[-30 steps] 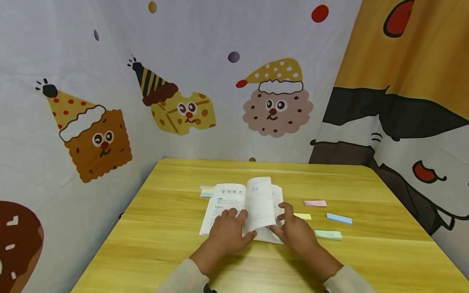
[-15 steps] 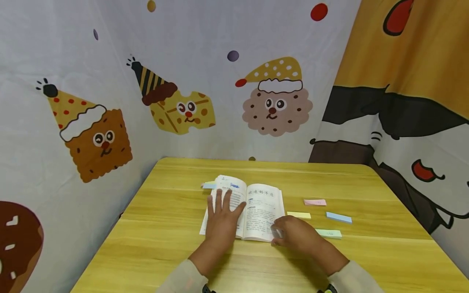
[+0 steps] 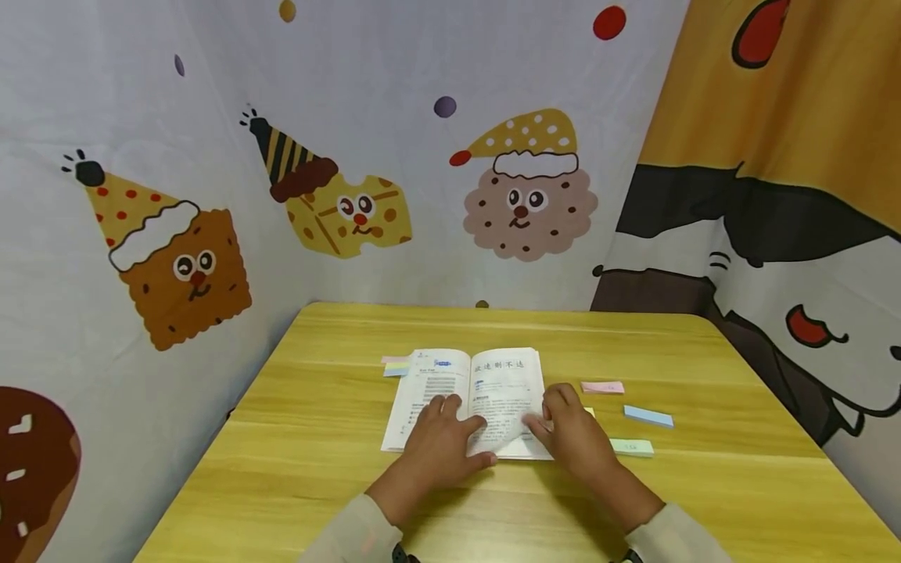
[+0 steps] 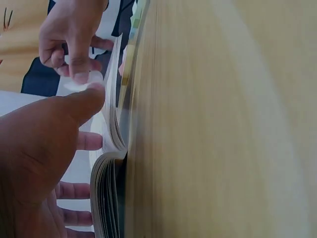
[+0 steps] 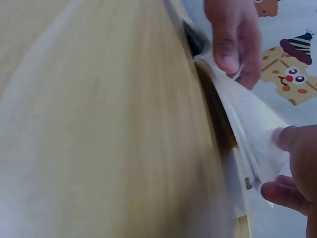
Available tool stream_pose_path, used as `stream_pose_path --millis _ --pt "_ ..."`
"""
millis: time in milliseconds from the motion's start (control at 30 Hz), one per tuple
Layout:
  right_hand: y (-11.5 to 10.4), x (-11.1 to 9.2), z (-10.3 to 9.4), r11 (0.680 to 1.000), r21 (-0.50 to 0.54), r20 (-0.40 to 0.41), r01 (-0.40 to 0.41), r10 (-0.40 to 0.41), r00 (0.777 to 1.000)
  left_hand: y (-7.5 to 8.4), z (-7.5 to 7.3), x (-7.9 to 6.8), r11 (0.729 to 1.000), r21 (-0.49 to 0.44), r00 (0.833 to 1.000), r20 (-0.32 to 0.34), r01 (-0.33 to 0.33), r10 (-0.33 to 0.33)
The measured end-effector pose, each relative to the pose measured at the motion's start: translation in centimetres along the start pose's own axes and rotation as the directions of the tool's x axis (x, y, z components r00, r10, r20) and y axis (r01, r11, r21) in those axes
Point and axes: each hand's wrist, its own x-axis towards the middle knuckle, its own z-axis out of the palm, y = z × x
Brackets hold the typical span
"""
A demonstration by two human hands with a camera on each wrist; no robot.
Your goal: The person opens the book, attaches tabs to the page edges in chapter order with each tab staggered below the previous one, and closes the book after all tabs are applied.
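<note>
An open book with printed Chinese text lies on the wooden table. My left hand rests on the lower part of its left page, fingers spread, with the thumb reaching the bottom of the right page. At the lower right edge, my right hand pinches a page whose bottom corner is raised. The right wrist view shows that page bent up, my right thumb pressed on it and fingers beneath. In the left wrist view, the left thumb lies close to the right fingertips.
Coloured tabs stick out past the book's left edge. To the right lie a pink strip, a blue strip, a green strip and a yellow strip mostly behind the right hand. A cartoon-printed curtain borders the table.
A page in mid-turn has gone over to the left side. My left hand smoothed it, then slid down toward the spine. The right hand has lifted the corner of the following page.
</note>
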Motion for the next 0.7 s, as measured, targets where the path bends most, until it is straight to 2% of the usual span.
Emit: stream_pose_path --millis 67,167,333,467,500,567,633,700 --pt "0.1 -0.1 0.3 1.0 -0.008 -0.023 0.004 -0.005 1.0 0.0 0.1 0.1 1.0 0.007 1.0 -0.007 0.003 -0.003" --pt "0.3 -0.2 0.8 0.994 -0.07 -0.013 0.08 -0.081 0.997 0.0 0.1 0.2 1.0 0.018 1.0 -0.018 0.004 -0.004" --pt "0.5 -0.5 1.2 0.962 -0.137 0.116 0.236 -0.221 0.968 -0.1 0.3 0.3 1.0 -0.009 0.999 -0.049 0.019 -0.019" --pt "0.7 -0.7 1.2 0.963 -0.106 0.237 0.248 -0.218 0.947 -0.1 0.2 0.5 0.986 -0.138 0.988 -0.111 0.094 -0.109" --pt "0.7 -0.8 1.2 0.966 -0.096 0.262 0.242 -0.21 0.942 -0.1 0.2 0.5 0.976 -0.179 0.98 -0.135 0.12 -0.145" --pt "0.8 -0.8 1.0 0.971 -0.075 0.299 0.227 -0.196 0.934 -0.1 0.0 0.5 0.956 -0.236 0.955 -0.195 0.176 -0.224" --pt "0.9 -0.8 0.8 0.974 -0.056 0.322 0.221 -0.192 0.927 -0.2 0.0 0.5 0.944 -0.248 0.921 -0.27 0.217 -0.282" --pt "1.0 -0.7 0.6 0.974 -0.04 0.338 0.224 -0.198 0.92 -0.4 0.0 0.5 0.943 -0.223 0.881 -0.353 0.246 -0.313"
